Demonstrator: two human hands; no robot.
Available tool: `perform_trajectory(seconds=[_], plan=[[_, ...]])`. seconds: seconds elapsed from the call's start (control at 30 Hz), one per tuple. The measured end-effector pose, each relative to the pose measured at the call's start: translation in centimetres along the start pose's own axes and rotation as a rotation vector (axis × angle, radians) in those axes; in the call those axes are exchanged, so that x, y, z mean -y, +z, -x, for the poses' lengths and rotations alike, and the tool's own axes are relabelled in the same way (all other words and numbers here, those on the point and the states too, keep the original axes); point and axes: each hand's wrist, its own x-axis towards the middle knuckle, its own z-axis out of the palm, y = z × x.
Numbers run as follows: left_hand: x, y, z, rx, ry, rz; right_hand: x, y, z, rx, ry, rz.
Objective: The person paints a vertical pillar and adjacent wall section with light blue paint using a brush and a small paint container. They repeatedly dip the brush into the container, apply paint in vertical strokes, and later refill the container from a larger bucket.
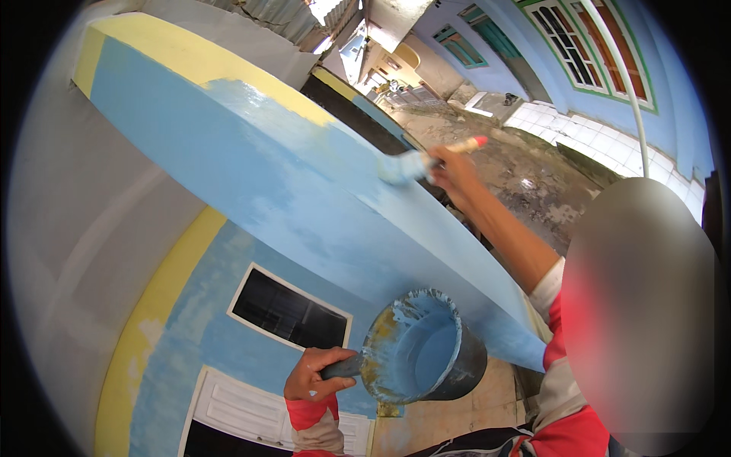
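Note:
My left hand (311,375) is closed round the stubby dark handle of a black dipper (474,365). Blue paint (428,352) lies inside it, and dried blue and yellow smears cover its rim. My right hand (455,179) grips a paintbrush (466,145) with a pale wooden handle and red tip. Its wide bristles, loaded with blue and slightly blurred, press on the upper face of a long column or beam (259,175). Most of this surface is blue; its far left end and upper edge are yellow. Wet blue patches shine next to the yellow.
Below the beam, a blue wall with a yellow band (156,320) holds a dark window (293,306) and white door (247,411). Beyond my right arm are a rough dirt path (525,183), white tiles (590,137), a pale pole (630,84) and a blue house. A grey blurred patch (643,320) hides the lower right.

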Motion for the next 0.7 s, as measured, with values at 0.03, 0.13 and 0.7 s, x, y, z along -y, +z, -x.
perform_trajectory(seconds=[0.03, 0.13, 0.7], plan=[[0.1, 0.2, 0.2, 0.003, -0.017, 0.015, 0.7, -2.6, -0.4, -0.004, -0.018, 0.091], [0.5, 0.9, 0.0, -0.021, -0.067, 0.033, 3.0, -6.2, -0.9, 0.023, -0.116, 0.502], [1.0, 1.0, 2.1, 0.007, -0.055, -0.078, -2.5, 0.8, -2.2, 0.003, -0.096, -0.151]])
